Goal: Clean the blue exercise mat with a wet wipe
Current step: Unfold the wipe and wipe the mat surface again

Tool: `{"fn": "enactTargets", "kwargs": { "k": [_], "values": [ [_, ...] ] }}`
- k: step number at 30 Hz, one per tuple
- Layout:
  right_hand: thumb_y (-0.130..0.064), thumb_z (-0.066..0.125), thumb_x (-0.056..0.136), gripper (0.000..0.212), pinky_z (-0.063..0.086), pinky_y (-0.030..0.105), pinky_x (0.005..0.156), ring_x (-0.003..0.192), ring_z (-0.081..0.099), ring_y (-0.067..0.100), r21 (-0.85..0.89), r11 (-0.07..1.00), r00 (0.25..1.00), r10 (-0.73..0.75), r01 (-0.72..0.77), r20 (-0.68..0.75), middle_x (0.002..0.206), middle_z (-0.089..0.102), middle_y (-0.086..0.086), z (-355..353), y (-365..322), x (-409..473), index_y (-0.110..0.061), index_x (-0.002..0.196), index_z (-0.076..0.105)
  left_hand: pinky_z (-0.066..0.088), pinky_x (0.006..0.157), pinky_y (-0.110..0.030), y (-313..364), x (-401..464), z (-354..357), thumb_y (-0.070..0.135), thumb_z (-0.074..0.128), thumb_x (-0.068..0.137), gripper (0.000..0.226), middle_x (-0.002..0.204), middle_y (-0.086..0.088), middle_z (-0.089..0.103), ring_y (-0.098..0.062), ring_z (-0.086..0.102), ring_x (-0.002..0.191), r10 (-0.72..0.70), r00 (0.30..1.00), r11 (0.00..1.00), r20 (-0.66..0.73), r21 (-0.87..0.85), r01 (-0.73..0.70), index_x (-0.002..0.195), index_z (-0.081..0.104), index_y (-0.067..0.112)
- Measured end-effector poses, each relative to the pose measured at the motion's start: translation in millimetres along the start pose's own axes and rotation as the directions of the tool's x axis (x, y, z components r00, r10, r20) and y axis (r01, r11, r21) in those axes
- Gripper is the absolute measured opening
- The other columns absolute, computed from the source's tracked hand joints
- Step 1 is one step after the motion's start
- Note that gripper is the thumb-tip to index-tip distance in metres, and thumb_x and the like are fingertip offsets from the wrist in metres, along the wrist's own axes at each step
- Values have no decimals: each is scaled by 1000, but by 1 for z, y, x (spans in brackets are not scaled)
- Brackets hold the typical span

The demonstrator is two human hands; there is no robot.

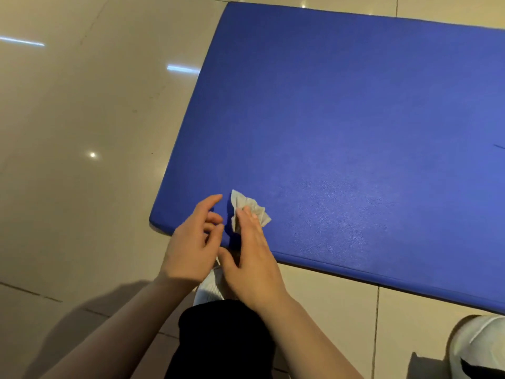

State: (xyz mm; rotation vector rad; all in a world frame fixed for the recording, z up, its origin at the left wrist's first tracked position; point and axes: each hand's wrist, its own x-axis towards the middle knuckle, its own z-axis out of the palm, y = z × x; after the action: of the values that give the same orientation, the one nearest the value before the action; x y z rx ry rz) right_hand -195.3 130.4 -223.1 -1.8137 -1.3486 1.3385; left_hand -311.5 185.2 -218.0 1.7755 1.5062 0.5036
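Observation:
The blue exercise mat (355, 127) lies flat on a tiled floor and fills the upper right of the view. A crumpled white wet wipe (241, 199) is over the mat's near left corner. My right hand (252, 250) holds the wipe under its fingers, and the wipe sticks out past the fingertips; the thumb stands apart from it. My left hand (195, 242) hovers just left of the wipe with loosely curled fingers and holds nothing.
Glossy beige floor tiles (82, 132) surround the mat on the left and near side. My black trouser knee (224, 337) and a white shoe (209, 289) are below my hands. A second white shoe (478, 348) is at the bottom right.

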Motion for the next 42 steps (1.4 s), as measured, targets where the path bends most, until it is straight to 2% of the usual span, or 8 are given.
{"fn": "enactTargets", "kwargs": {
  "k": [5,9,16,19,24,28,33,42],
  "values": [
    [-28,76,82,109,28,32,117,148,14,5,148,988,996,37,-49,83,162,8,-18,-11,-2,3,-37,154,-6,51,69,-14,13,9,1,4,62,91,33,116,12,46,-4,57,81,213,969,971,-124,140,-196,119,57,21],
    [-26,72,86,106,37,19,98,136,40,9,120,991,992,39,-53,119,156,29,-18,-31,-5,2,-41,152,-8,55,68,-22,15,4,4,12,55,89,37,117,13,52,-10,61,84,362,930,901,59,234,-365,118,45,31],
    [-13,74,81,104,33,26,110,143,28,7,159,987,994,10,-27,107,159,22,-14,-40,9,9,-42,152,5,55,67,-27,5,-11,12,15,54,86,39,107,6,67,-11,60,84,282,958,923,55,258,-287,120,45,32],
    [-7,76,75,108,35,34,113,141,33,9,235,971,993,12,-39,116,157,27,-10,-41,19,13,-46,150,8,51,87,-30,1,-12,16,12,48,88,46,116,5,65,-7,53,100,246,948,929,202,228,-290,130,53,29],
    [-20,72,68,99,37,37,113,137,37,5,209,978,990,-33,4,137,150,36,-11,-53,19,14,-38,150,21,22,108,-16,4,1,19,12,53,96,56,155,8,32,-10,34,137,203,906,897,372,299,-324,148,37,24],
    [-27,66,87,70,24,30,118,145,24,9,-138,990,994,-16,1,-108,158,27,-7,-83,38,3,-24,149,33,30,107,-33,-17,1,18,31,54,95,56,154,0,38,-21,53,127,201,903,768,381,511,-386,148,39,17],
    [-49,33,99,57,8,44,119,146,23,16,-650,759,966,-141,-34,-215,158,32,-2,-112,97,-23,-19,147,40,22,110,-41,-32,-3,14,50,25,99,60,155,3,28,-15,49,132,174,918,678,358,632,-375,150,28,19],
    [-50,9,104,60,1,45,117,147,15,18,-783,621,971,-165,-35,-174,159,24,1,-107,119,-22,-19,153,22,8,119,-41,-40,29,3,64,8,98,70,161,-9,14,-30,24,145,136,931,679,339,653,-337,154,14,23]
  ]
}}
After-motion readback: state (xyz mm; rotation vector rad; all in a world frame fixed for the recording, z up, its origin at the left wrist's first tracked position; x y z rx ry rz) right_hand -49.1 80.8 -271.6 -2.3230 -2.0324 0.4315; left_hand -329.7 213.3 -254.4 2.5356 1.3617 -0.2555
